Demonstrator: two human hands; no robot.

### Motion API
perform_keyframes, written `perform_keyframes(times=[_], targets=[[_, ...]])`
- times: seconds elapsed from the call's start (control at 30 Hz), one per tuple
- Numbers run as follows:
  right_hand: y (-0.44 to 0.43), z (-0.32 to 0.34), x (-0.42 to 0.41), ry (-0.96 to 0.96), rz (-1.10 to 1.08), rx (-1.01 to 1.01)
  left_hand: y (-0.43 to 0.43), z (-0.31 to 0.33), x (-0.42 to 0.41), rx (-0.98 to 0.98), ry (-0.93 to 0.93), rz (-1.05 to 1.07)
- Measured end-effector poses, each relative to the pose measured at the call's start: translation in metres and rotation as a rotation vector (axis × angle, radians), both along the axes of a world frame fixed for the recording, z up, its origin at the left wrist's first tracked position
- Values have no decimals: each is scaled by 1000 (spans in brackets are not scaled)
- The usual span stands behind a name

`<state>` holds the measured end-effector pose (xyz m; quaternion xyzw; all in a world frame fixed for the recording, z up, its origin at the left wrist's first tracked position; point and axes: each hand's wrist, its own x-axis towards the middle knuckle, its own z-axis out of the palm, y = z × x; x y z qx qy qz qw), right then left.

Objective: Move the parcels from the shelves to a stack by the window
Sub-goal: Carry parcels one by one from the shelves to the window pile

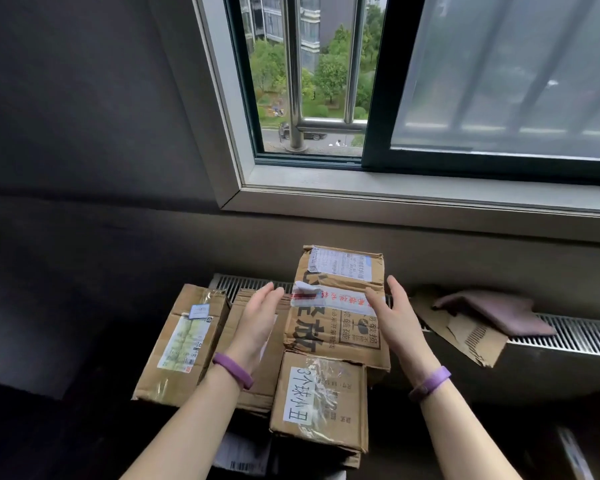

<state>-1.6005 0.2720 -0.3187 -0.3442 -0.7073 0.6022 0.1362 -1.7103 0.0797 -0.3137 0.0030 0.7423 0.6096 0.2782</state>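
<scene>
Cardboard makes up every parcel in the stack directly below the window [309, 81]. All of it is brown, creased and dented at the corners.

The top parcel [340, 306] is a tall box under the window's open pane. It carries a white shipping label, a band of clear tape with red print, and large black characters.

My left hand [257, 317] and right hand [395, 320] flank it, both spread wide with straight fingers and gripping nothing. I cannot tell whether the right fingertips touch the box's edge. Each wrist wears a smooth purple band.

Nearer me than the window lies a small box [319, 400], glossy with tape, with a handwritten white label. Toward the window's left edge, a long box [182, 344] leans with a faded label whose print is unreadable. A flat box [257, 389] is largely hidden under my left forearm.

A ribbed metal radiator [575, 336] runs beneath the sill. Under the window's frosted pane it holds a torn corrugated scrap [465, 334] and a folded dull-mauve cloth [492, 311].

The lowest parcels are cut off by the frame, and shadow obscures the floor.
</scene>
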Motion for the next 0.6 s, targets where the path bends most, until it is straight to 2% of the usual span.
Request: perform_keyframes(times=[0.2,0.33,0.43,0.6], targets=[[-22,41,-28,-8,117,171,-37,29,-6,36,111,120],[-54,58,-55,0,329,326,-73,50,-6,45,126,227],[-86,73,-71,33,497,328,-106,66,-5,92,118,258],[-159,91,-85,54,758,291,-178,86,19,74,212,400]])
